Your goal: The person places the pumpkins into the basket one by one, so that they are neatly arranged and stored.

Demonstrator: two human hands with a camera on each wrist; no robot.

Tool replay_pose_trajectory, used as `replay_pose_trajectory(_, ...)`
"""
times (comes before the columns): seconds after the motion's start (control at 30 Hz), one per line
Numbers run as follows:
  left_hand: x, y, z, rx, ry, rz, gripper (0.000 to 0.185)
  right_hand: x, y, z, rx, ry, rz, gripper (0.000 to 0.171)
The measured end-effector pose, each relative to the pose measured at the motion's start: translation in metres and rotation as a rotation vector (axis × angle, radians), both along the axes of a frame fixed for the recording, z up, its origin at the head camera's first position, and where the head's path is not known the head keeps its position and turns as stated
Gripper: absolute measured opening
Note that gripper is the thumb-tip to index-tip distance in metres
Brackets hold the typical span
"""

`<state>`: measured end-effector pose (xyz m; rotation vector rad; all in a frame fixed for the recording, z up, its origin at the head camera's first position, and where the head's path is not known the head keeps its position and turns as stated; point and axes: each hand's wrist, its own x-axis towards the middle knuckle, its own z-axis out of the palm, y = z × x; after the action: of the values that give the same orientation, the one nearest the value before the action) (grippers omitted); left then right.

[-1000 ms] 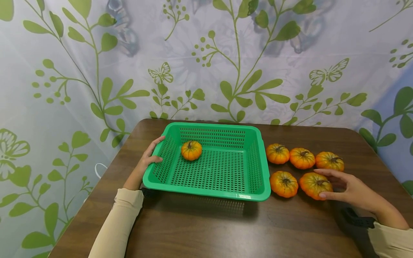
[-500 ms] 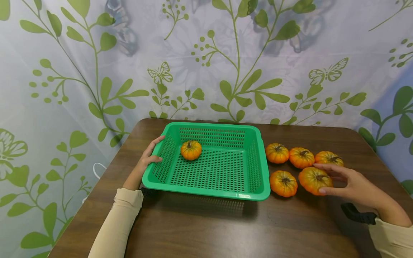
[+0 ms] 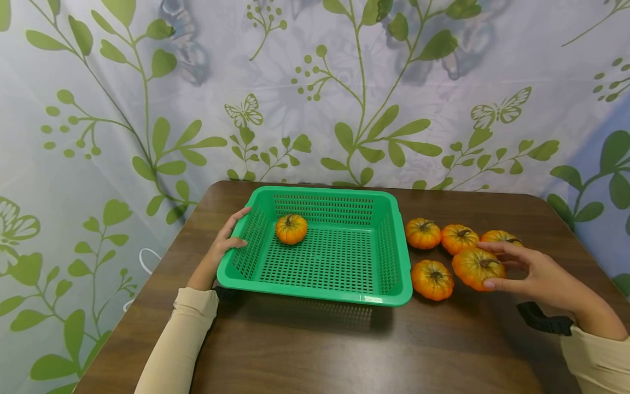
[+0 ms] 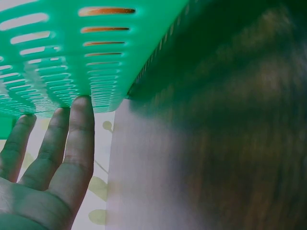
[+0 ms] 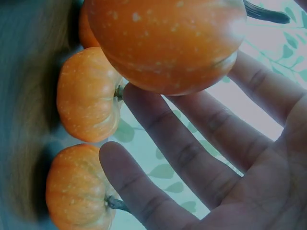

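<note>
My right hand (image 3: 546, 279) holds a small orange pumpkin (image 3: 477, 268) between thumb and fingers. In the right wrist view that pumpkin (image 5: 168, 43) is raised off the table, its stem pointing right, with the lower fingers spread beneath it. At the left end of a green plastic basket (image 3: 315, 294), my left hand (image 3: 223, 246) grips the rim, thumb lapping over it. The left wrist view shows its fingers (image 4: 79, 134) extended along the slotted outer wall. One pumpkin (image 3: 291, 229) sits inside the basket, towards the left back.
Right of the basket, three pumpkins line the back: one nearest the basket (image 3: 423, 233), a middle one (image 3: 460, 239) and a partly hidden one (image 3: 499, 236). In front sits another pumpkin (image 3: 433, 280). A leaf-patterned cloth (image 3: 305, 93) hangs behind the brown table (image 3: 305, 355).
My right hand has lifted its pumpkin off the table, up and slightly left, so it now overlaps the back row in the head view. The left hand and basket have stayed put.
</note>
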<state>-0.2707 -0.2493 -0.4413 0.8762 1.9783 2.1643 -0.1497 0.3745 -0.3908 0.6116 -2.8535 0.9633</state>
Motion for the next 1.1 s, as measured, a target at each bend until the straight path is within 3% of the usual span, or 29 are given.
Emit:
replay_pose_trajectory(0.4, 0.001, -0.001, 0.000, -0.011, -0.014, 0.000, 0.077, -0.002, -0.010, 0.009, 0.036, -0.015, -0.044, 0.067)
replay_pose_trajectory(1.1, -0.001, -0.001, 0.001, -0.020, -0.043, 0.012, 0.079, -0.013, -0.037, 0.026, -0.069, 0.004, 0.086, 0.069)
